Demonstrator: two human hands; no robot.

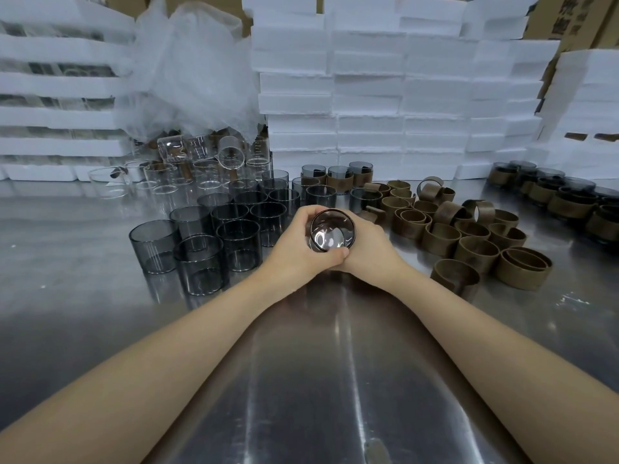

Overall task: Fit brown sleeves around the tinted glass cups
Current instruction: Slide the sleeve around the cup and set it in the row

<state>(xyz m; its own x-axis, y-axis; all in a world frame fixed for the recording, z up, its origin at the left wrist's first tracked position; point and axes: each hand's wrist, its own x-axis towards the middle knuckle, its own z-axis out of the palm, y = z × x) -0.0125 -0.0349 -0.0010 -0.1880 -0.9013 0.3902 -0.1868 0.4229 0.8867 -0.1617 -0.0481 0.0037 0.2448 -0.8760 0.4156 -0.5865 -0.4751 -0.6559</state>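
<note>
Both hands clasp one tinted glass cup point(331, 231) just above the counter point(318, 380). The left hand point(296, 244) and right hand point(373, 244) curl round its wall, mouth tipped toward the person, likely to work a sleeve on; any sleeve is hidden. Bare cups point(201, 236) crowd close left, loose brown sleeves point(469, 236) close right. Bare steel nearer the person leaves room to draw back.

A single wide-angle camera, worn on the person's head, looks forward and down across the steel table point(83, 329) from its near side. It sits close above the forearms point(167, 356). White foam stacks point(368, 95) along the far edge fill the top.
</note>
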